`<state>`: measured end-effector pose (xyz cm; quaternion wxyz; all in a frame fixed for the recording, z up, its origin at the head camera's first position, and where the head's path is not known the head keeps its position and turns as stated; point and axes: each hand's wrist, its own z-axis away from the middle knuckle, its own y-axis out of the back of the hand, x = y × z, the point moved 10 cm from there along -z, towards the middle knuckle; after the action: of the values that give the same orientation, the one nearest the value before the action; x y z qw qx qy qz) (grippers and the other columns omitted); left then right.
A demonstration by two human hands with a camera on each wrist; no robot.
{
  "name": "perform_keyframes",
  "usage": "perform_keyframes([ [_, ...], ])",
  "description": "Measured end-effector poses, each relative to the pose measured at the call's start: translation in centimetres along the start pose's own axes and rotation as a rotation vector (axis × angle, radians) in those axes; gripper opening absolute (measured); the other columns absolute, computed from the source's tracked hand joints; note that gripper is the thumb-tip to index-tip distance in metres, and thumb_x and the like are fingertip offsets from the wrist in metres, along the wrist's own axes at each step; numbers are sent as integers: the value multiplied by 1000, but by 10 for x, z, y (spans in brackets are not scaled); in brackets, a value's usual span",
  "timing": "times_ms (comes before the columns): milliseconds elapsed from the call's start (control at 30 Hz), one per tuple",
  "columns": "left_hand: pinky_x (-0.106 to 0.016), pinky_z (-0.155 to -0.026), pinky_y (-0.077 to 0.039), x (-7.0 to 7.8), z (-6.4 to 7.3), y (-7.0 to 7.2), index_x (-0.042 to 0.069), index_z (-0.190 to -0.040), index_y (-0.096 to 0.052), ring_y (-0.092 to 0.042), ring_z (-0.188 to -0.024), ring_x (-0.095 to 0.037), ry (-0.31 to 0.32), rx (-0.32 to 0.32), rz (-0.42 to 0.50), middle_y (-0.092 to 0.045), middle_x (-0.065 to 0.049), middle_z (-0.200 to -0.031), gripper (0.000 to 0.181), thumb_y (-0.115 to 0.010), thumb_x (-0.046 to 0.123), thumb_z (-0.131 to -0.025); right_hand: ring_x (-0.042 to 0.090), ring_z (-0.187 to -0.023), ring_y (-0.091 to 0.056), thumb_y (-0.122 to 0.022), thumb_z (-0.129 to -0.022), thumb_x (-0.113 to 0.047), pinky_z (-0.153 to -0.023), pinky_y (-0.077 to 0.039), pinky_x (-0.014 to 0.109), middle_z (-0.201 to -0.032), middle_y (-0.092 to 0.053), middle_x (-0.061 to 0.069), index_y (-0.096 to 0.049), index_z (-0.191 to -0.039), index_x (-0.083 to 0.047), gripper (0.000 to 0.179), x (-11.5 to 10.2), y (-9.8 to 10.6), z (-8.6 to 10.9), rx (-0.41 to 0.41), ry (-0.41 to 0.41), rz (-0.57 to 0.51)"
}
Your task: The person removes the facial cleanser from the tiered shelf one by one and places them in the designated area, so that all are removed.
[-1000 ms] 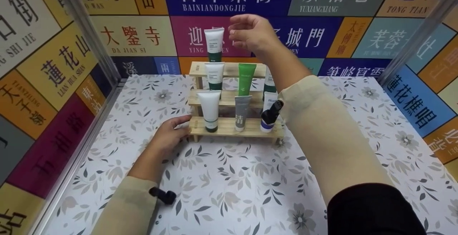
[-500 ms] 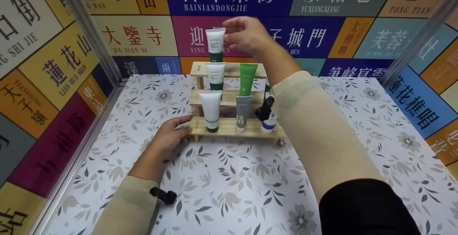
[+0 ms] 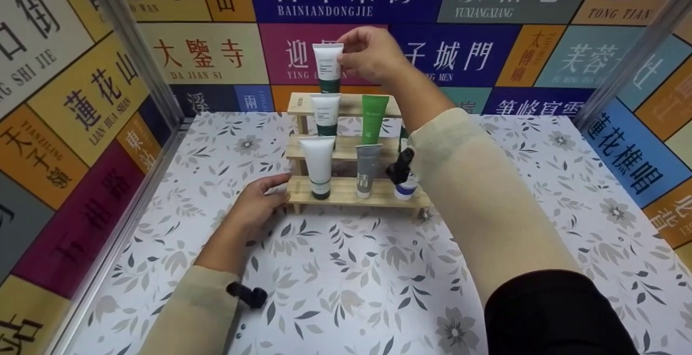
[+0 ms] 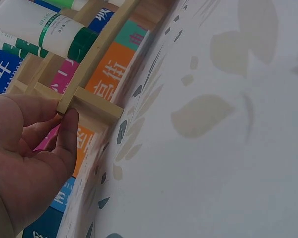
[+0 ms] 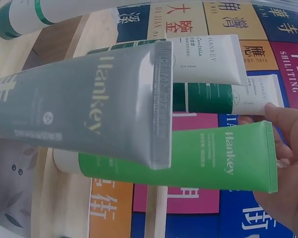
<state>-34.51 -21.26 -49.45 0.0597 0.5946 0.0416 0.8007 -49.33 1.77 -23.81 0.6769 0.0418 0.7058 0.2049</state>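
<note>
My right hand [image 3: 373, 55] pinches the upper edge of a white and green squeeze tube [image 3: 327, 66] on the top tier. In the right wrist view the thumb lies on this tube's white end [image 5: 258, 95]; the other fingers are partly hidden behind. My left hand [image 3: 257, 203] grips the left end of the bottom shelf of a three-tier wooden display stand [image 3: 341, 186]. The left wrist view shows thumb and finger on the shelf's corner [image 4: 67, 101]. Below the held tube, another white and green tube [image 3: 325, 113] stands on the middle tier.
A green tube [image 3: 373, 119] stands mid-stand. On the bottom tier are a white tube [image 3: 318, 166], a grey tube [image 3: 365, 171] and a white and blue tube [image 3: 404, 191], partly covered by the right wrist camera [image 3: 401, 166]. A sign-printed wall [image 3: 211, 55] rises behind.
My right hand has moved left to the top-tier tube, its fingers closing from loosely spread to a pinch on it. The left hand keeps its place on the stand.
</note>
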Motion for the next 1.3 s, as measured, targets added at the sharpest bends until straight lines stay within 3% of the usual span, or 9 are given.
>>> perform_keyframes([
  [333, -32, -92, -53, -1, 1, 1, 19, -152, -60, -68, -104, -14, 11, -4, 11, -66, -8, -144, 48, -63, 11, -105, 22, -125, -66, -69, -104, -10, -107, -58, 34, -133, -69, 4, -68, -129, -16, 26, 6, 43, 13, 66, -8, -38],
  [533, -24, -92, -55, 4, -1, 1, 11, -155, -56, -70, -107, -10, -48, -12, -24, -60, -13, -155, 52, -63, 8, -104, 21, -120, -67, -70, -103, -10, -111, -55, 37, -133, -70, 3, -67, -130, -15, 27, 19, 78, 24, 105, 12, -143],
  [700, -24, -92, -55, 3, -1, 2, 12, -156, -56, -70, -106, -9, -43, -6, -36, -59, -13, -156, 52, -63, 9, -104, 22, -118, -66, -73, -101, -7, -105, -58, 34, -129, -70, 4, -67, -129, -13, 30, 33, 106, 31, 115, 27, -242],
  [867, -27, -102, -53, 1, 0, 0, 16, -155, -57, -70, -117, -13, -5, -13, -11, -62, -10, -153, 51, -63, 10, -105, 24, -122, -65, -76, -98, -6, -94, -61, 27, -131, -70, 5, -68, -129, -11, 33, 52, 139, 39, 154, 45, -333],
  [1067, -35, -110, -50, -1, 1, -1, 19, -154, -58, -69, -124, -17, 22, -18, 6, -66, -6, -148, 49, -62, 14, -106, 24, -119, -66, -78, -97, -8, -91, -62, 26, -133, -69, 4, -67, -131, -13, 36, 80, 177, 53, 230, 64, -408],
  [1300, -37, -112, -50, -2, 1, -1, 21, -155, -57, -70, -124, -17, 25, -16, 25, -68, -6, -146, 48, -63, 15, -107, 25, -112, -69, -77, -96, -3, -87, -64, 27, -128, -66, 6, -66, -130, -10, 36, 116, 212, 72, 258, 94, -554],
])
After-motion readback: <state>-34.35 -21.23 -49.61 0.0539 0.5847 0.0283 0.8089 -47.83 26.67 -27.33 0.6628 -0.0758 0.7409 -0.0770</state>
